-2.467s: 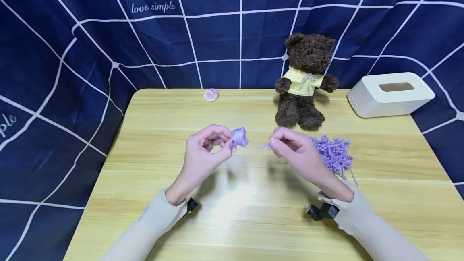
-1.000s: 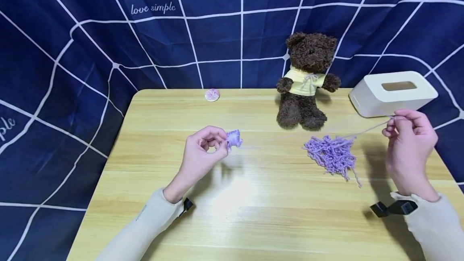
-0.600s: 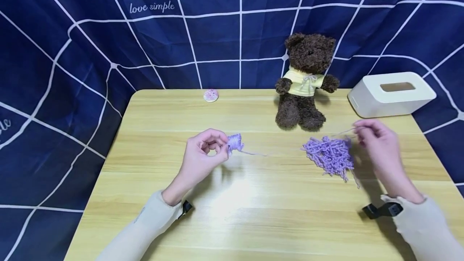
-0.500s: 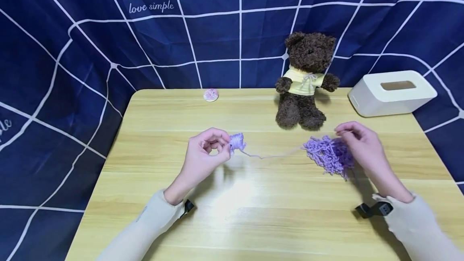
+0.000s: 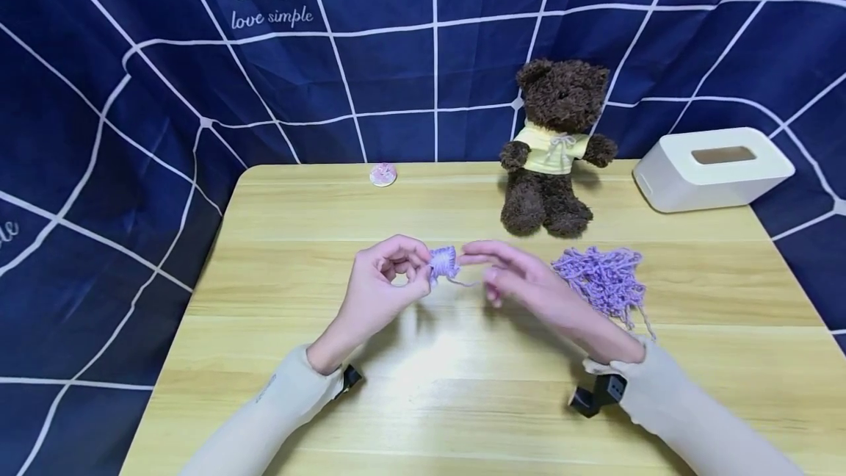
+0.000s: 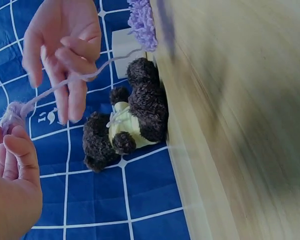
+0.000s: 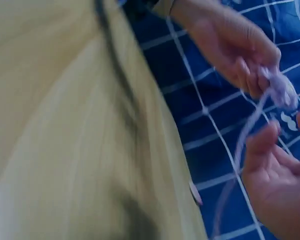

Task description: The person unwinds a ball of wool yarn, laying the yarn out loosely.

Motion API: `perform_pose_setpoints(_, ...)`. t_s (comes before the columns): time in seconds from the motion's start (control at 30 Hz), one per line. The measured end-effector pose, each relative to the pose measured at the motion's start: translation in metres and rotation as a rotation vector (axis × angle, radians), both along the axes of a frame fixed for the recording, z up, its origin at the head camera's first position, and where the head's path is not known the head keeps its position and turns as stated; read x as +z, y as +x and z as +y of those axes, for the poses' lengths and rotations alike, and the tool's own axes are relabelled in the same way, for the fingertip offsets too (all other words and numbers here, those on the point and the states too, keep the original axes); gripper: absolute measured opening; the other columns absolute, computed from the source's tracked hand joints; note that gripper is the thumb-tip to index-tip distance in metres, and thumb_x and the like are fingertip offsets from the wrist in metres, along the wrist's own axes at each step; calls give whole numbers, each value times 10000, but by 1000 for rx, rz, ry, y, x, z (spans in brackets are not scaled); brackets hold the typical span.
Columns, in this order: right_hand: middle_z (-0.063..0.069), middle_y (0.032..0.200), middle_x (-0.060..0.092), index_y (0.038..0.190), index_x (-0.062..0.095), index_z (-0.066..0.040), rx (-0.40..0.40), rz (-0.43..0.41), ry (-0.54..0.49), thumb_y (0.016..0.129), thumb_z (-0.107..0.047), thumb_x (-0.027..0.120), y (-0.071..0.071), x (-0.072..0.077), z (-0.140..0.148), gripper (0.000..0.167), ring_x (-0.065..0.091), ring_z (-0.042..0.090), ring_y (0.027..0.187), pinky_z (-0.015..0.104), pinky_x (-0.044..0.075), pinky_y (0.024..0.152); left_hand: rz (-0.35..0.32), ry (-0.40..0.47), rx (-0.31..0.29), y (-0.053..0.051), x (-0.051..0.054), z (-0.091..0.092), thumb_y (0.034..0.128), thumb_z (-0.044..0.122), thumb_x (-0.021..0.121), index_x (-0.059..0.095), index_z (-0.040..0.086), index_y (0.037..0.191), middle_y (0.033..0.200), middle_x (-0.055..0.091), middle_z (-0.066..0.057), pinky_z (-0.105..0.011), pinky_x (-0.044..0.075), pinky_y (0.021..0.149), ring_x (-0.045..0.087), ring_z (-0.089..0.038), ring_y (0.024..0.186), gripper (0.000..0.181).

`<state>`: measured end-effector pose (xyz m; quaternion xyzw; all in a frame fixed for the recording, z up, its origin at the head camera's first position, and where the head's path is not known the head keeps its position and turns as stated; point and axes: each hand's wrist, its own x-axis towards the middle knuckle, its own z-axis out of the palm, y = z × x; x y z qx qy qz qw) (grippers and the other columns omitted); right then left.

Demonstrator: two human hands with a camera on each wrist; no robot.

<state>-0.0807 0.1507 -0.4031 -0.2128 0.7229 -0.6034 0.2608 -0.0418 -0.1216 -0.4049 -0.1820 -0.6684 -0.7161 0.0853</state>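
My left hand (image 5: 380,281) pinches a small bundle of wound purple yarn (image 5: 443,261) between thumb and fingers, above the table. Just right of it is my right hand (image 5: 538,289), its fingers spread and partly extended toward the bundle. In the left wrist view a strand of yarn (image 6: 50,91) runs from the bundle (image 6: 14,114) past the right hand (image 6: 65,55) toward the loose pile. The right wrist view shows the strand (image 7: 242,135) hanging from the bundle (image 7: 282,92), near the right thumb. A pile of purple yarn (image 5: 603,281) lies behind the right wrist.
A brown teddy bear (image 5: 551,145) in a yellow top sits at the table's back. Right of it stands a white tissue box (image 5: 714,171). A small round pink item (image 5: 382,174) lies near the back edge of the wooden table (image 5: 277,204). Blue checked cloth (image 5: 390,72) hangs behind.
My right hand has come from the far right, past the yarn pile, to beside the bundle, and its fingers have spread from a pinch on the strand. The left hand has shifted slightly right, still pinching the bundle.
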Motion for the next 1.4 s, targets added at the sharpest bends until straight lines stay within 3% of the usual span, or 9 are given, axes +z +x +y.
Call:
perform_pose_setpoints(0.03, 210, 1284, 675, 1541, 561, -80, 56, -46, -19, 1144, -246, 579, 0, -1, -5, 431, 657, 274, 909, 353, 620, 845, 0, -1, -2, 0, 0, 0, 861, -110, 698, 733, -38, 1014, 864, 723, -90, -208, 549, 695, 612, -167, 750, 173)
perform_pose_setpoints(0.1, 253, 1101, 675, 1462, 605, -29, 134, -94, -28, 1151, -250, 571, 1, -3, -11, 383, 625, 292, 848, 358, 603, 810, 2, -6, -5, 0, 0, 0, 859, -108, 699, 736, -30, 1014, 864, 728, -62, -207, 544, 692, 611, -171, 750, 177)
perform_pose_setpoints(0.2, 191, 876, 620, 1208, 697, -17, 135, -71, 4, 1149, -285, 581, 0, -7, -8, 298, 559, 320, 770, 352, 568, 764, 1, -15, -7, 0, -1, -1, 856, -88, 701, 737, -22, 1010, 858, 727, -89, -206, 535, 684, 606, -172, 744, 171)
perform_pose_setpoints(0.3, 84, 790, 546, 1052, 698, -68, 27, -30, 13, 1136, -292, 605, -7, -8, 3, 258, 528, 304, 751, 365, 565, 758, -7, -19, -13, 1, -2, -2, 860, -56, 706, 737, -19, 1007, 857, 716, -156, -206, 533, 685, 604, -172, 740, 155)
perform_pose_setpoints(0.5, 5, 792, 562, 959, 699, -49, -197, 2, -322, 1146, -62, 496, -22, -2, 27, 276, 517, 142, 744, 250, 510, 707, -22, -27, -16, 4, -4, -5, 869, -70, 712, 742, -13, 1014, 865, 712, -164, -203, 534, 686, 602, -171, 747, 158)
perform_pose_setpoints(0.6, 23, 783, 592, 920, 712, -45, -290, 27, -447, 1136, 3, 459, -21, 6, 41, 337, 528, 153, 738, 263, 493, 710, -19, -42, -5, 5, -4, -6, 863, -111, 709, 744, -6, 1012, 853, 715, -103, -206, 525, 672, 595, -169, 733, 186)
perform_pose_setpoints(0.77, 77, 781, 655, 918, 723, 42, -388, 55, -607, 1131, 61, 427, -21, 11, 75, 366, 570, 173, 723, 258, 518, 715, -11, -56, 16, 5, -3, -9, 851, -156, 704, 746, 2, 1005, 846, 715, -7, -215, 509, 657, 591, -173, 723, 224)
perform_pose_setpoints(1.1, 179, 731, 659, 887, 645, 179, -555, 26, -878, 1107, 139, 298, -22, 9, 146, 413, 572, 245, 637, 300, 508, 578, -17, -68, 37, 4, -5, -15, 850, -138, 705, 744, 1, 997, 839, 713, -35, -226, 505, 650, 602, -174, 728, 206)
perform_pose_setpoints(1.4, 212, 609, 591, 801, 551, 215, -942, 0, -1040, 1095, 141, 396, -27, 10, 195, 340, 538, 248, 510, 292, 317, 455, -4, -60, 22, 6, -2, -13, 853, -140, 699, 740, -13, 999, 845, 712, -12, -207, 505, 650, 604, -163, 732, 198)
